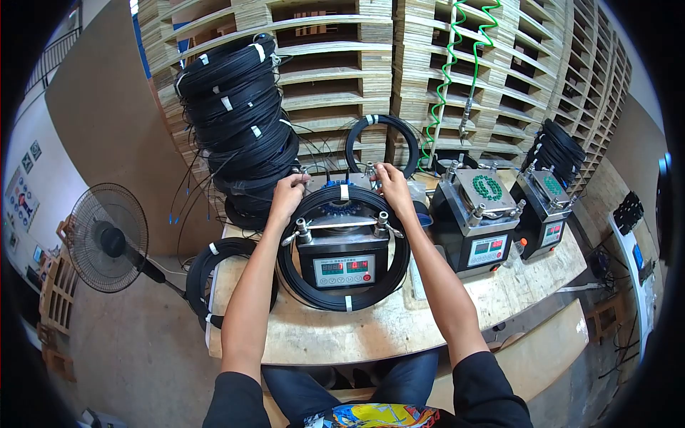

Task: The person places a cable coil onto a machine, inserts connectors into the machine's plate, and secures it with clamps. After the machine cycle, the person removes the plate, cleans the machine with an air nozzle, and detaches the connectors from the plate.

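Note:
A fibre polishing machine point(342, 246) with a lit red-digit display stands on the table in front of me. A coil of black cable point(347, 302), bound with white tape, is looped around it, its upper part crossing the machine's top. Blue connectors point(341, 183) sit on top behind the coil. My left hand point(288, 194) is closed at the rear left corner post, fingers pinched on its knob. At the rear right corner, my right hand point(392, 186) has its fingers on the other metal knob point(371, 170). Two front posts point(303, 232) rise nearer to me.
A tall stack of black cable coils point(239, 121) stands at the left rear, with another coil point(214, 274) at the table's left edge. Two more machines point(474, 214) are on the right. A fan point(110, 239) stands left; wooden pallets point(335, 64) rise behind.

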Demonstrator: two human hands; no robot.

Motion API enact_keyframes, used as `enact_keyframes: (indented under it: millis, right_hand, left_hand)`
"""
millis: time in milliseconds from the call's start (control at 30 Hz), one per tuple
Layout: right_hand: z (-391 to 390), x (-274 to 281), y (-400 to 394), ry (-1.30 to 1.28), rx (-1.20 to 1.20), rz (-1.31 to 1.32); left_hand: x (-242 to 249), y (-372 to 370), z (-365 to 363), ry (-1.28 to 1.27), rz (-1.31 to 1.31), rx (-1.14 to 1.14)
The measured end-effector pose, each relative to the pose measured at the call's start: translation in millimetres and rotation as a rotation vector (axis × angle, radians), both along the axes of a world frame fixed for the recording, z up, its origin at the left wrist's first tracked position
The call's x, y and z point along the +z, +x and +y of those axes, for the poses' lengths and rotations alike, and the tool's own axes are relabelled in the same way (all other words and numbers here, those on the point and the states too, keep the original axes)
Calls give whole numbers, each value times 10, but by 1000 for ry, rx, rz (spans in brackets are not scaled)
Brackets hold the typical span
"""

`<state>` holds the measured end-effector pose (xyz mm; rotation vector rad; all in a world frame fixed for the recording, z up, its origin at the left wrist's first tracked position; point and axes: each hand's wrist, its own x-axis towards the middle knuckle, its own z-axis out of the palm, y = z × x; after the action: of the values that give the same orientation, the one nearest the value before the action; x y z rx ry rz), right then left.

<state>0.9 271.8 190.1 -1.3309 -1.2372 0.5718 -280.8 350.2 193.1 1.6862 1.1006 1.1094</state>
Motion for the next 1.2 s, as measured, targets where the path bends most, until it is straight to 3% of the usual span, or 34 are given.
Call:
enact_keyframes:
  millis: [1067, 1200]
  right_hand:
    - [-7, 21, -10, -22, 2, 6]
    - [73, -79, -8, 81, -14, 46]
  left_hand:
    - [53, 9, -47, 15, 49, 25]
    - [17, 0, -16, 25, 17, 8]
